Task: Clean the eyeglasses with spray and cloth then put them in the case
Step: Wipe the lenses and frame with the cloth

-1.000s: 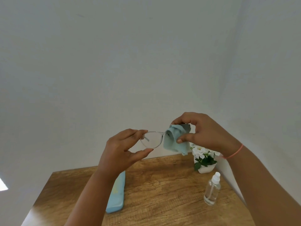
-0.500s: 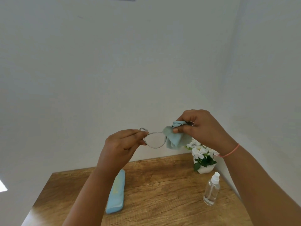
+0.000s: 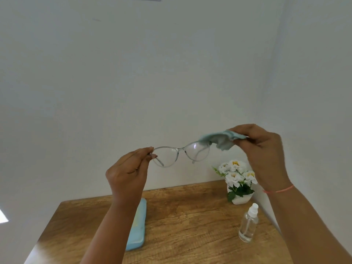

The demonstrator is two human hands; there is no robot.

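Your left grip (image 3: 129,170) pinches the eyeglasses (image 3: 180,149) by one end of the frame, high above the desk (image 3: 190,225), while your right grip (image 3: 264,151) holds the cloth (image 3: 219,140) bunched against the other lens's upper corner.

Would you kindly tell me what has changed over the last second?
The right hand drew the cloth off the right-side lens to its outer corner, baring it. The left hand shifted from the other lens's rim to pinch the eyeglasses at their end. The case, spray bottle and flower pot stayed put.
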